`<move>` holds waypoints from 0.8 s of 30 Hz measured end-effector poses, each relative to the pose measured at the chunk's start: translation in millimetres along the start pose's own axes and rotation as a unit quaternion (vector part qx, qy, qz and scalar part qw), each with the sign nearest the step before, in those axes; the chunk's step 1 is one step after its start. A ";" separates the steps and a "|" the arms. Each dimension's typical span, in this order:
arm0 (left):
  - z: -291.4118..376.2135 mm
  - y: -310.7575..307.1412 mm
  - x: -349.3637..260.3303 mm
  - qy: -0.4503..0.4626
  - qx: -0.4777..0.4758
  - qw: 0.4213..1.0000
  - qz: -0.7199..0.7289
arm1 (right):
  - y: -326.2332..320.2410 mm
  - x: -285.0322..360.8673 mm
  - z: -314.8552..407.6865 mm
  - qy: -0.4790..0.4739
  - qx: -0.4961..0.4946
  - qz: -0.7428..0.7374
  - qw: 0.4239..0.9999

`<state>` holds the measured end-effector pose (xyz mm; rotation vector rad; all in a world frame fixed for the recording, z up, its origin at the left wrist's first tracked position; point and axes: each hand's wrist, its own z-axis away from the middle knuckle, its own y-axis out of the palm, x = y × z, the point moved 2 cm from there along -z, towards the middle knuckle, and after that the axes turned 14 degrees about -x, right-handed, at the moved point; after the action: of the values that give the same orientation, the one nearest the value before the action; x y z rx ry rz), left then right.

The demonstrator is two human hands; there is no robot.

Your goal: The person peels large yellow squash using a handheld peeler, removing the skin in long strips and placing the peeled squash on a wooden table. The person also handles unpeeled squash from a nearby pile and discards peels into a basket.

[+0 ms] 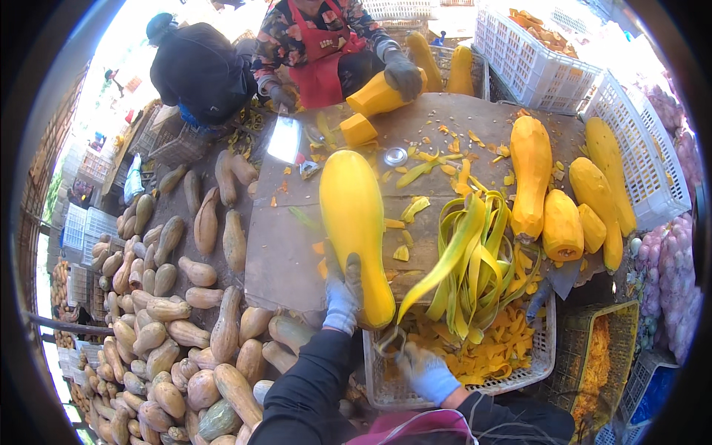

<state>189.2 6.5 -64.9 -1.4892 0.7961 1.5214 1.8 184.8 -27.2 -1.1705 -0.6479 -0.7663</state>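
A large yellow squash (356, 222), peeled smooth, stands lengthwise before me at the front edge of the cardboard-topped table (289, 245). Gloved, my left hand (344, 295) grips its lower left side. My right hand (425, 370), also gloved and slightly blurred, is closed on a peeler (391, 340) with a metal head, close to the squash's bottom end. Long green-yellow peel strips (473, 250) are heaped right of the squash and hang over the table edge. Below them, a white plastic crate (461, 389) holds orange peel shavings (500, 350).
Several peeled squashes (531, 172) lie at the table's right, near a cleaver blade (562, 278). Across from me, a person in a red apron (320, 61) holds a squash (384, 94) and a cleaver (285, 139). Many unpeeled squashes (167, 356) cover the floor at left.
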 end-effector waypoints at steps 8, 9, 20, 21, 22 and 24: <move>4.0 -24.0 -10.2 -0.083 -0.041 0.989 0.116 | -50.6 20.2 -233.8 -0.231 -0.179 0.023 0.956; 5.2 -10.0 -11.6 -0.065 -0.035 0.991 0.109 | -53.0 15.8 -301.0 -0.141 -0.170 -0.007 0.975; 16.2 -22.4 -10.9 -0.065 -0.035 0.996 0.059 | -3.7 27.6 -228.2 -0.073 -0.156 -0.078 0.982; 15.6 -16.0 -13.4 -0.074 -0.022 0.994 0.081 | -15.6 28.2 -176.7 -0.027 -0.058 -0.080 0.995; 15.9 -5.1 -15.0 -0.082 -0.009 0.993 0.084 | -4.6 8.0 -127.5 -0.020 -0.063 -0.066 0.996; 13.9 1.8 -22.5 -0.092 -0.005 0.992 0.083 | -11.3 -8.4 -45.2 -0.028 -0.018 -0.020 0.999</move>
<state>179.9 15.0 -41.5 -1.2926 0.8188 1.7600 -9.8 140.6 -39.8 -1.2179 -0.7081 -0.7827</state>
